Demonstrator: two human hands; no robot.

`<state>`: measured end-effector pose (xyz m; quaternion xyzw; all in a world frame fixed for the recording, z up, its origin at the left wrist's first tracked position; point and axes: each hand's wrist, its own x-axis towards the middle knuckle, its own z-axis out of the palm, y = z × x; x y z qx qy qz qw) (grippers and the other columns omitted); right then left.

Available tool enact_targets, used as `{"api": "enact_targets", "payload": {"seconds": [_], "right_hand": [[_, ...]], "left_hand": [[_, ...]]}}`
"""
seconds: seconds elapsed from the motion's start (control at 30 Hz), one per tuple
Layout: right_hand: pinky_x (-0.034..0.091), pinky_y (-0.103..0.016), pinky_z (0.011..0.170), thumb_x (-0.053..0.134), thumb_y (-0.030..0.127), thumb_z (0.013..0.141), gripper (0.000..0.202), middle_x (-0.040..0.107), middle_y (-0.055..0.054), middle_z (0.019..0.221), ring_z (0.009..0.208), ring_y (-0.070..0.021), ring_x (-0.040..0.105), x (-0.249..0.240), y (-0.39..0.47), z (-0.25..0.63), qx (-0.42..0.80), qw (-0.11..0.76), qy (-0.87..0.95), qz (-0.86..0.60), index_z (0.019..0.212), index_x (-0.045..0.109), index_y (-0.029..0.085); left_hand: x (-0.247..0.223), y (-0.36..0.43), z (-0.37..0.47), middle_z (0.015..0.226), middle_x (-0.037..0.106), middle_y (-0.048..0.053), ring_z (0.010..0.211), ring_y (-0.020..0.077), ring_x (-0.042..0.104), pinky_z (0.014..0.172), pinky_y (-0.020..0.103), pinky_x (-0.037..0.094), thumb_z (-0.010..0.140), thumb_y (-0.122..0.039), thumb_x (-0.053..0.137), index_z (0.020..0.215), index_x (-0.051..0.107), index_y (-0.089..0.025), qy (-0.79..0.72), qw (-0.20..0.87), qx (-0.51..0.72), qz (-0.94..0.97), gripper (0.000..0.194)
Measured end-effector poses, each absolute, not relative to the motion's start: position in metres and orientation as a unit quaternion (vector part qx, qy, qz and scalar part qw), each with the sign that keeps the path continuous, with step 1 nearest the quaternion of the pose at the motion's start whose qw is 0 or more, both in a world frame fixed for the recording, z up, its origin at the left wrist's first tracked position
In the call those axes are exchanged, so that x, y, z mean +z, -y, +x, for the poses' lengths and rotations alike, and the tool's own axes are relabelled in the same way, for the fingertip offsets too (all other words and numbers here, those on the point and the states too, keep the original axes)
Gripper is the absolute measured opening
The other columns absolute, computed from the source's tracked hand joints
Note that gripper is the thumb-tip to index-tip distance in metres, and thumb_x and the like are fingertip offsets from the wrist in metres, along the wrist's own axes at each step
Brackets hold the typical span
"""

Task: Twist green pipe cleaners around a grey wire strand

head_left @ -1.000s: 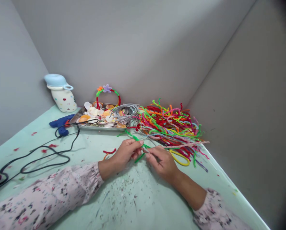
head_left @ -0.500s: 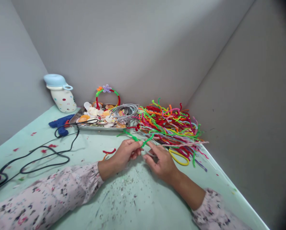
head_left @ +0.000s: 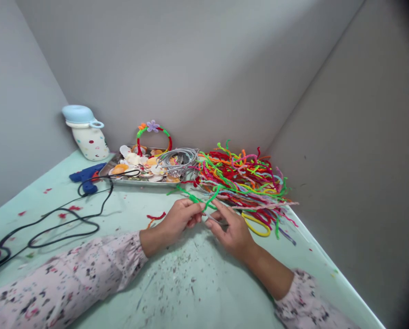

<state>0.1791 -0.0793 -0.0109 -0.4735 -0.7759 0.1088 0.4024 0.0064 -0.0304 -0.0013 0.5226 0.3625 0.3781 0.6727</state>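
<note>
The left hand (head_left: 182,217) pinches a fuzzy green stem (head_left: 212,198), the right hand (head_left: 234,228) holds finger and thumb apart near slender grey wire (head_left: 218,221), a tangled chenille heap (head_left: 244,178) at two o'clock.

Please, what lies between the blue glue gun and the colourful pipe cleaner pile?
Head view: a metal tray of shells, black cord at its left, grey wire coil at its right.

One left hand (head_left: 180,217) and one right hand (head_left: 234,230) share a desk (head_left: 191,283) with one glue gun (head_left: 87,173) and, along its back edge, one bottle (head_left: 90,140), one tray (head_left: 146,183), one hoop (head_left: 170,142) bearing two flowers (head_left: 153,126), one wire coil (head_left: 193,157), and uncountable shells (head_left: 134,159) and pipe cleaners (head_left: 239,173).
</note>
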Motion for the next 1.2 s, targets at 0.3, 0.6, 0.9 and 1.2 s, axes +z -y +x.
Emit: {"api": "enact_targets", "payload": {"seconds": [0.3,0.6,0.9,1.2], "right_hand": [[0.048,-0.03,0.073,0.051,0.037,0.089,0.046,0.069,-0.004,0.083,0.076,-0.0178,0.063,-0.0113,0.0798,0.1813,0.219,0.425,0.723,-0.499,0.129,0.049,0.015],[0.048,-0.027,0.067,0.044,0.04,0.093,0.037,0.065,-0.001,0.076,0.069,-0.0151,0.06,-0.0082,0.0758,0.181,0.328,0.471,0.651,-0.496,0.121,0.057,0.021],[0.046,-0.026,0.074,0.059,0.031,0.085,0.017,0.066,0.0,0.079,0.076,-0.015,0.06,-0.0032,0.0737,0.1788,0.264,0.518,0.653,-0.486,0.095,0.066,0.02],[0.04,-0.025,0.064,0.057,0.031,0.085,0.019,0.056,0.002,0.065,0.064,-0.0127,0.05,-0.0028,0.0748,0.1786,0.246,0.526,0.642,-0.501,0.07,0.058,0.019]], "left_hand": [[0.0001,0.0304,0.007,0.046,0.049,-0.003,0.038,0.0047,0.036,0.039,0.021,0.022,0.077,-0.034,0.06,0.053,0.056,-0.013,-0.381,0.659,0.355,0.542,0.032],[-0.0011,0.0308,0.0058,0.048,0.051,-0.001,0.04,0.0059,0.039,0.042,0.022,0.024,0.077,-0.038,0.06,0.055,0.058,-0.013,-0.367,0.648,0.333,0.578,0.034],[-0.0013,0.0327,0.0053,0.051,0.052,0.0,0.045,0.0079,0.042,0.046,0.023,0.028,0.078,-0.045,0.06,0.06,0.061,-0.013,-0.345,0.641,0.306,0.613,0.037],[-0.0007,0.0322,0.0069,0.051,0.049,-0.002,0.045,0.0071,0.039,0.046,0.023,0.026,0.076,-0.045,0.063,0.06,0.057,-0.013,-0.353,0.641,0.327,0.598,0.036]]}}
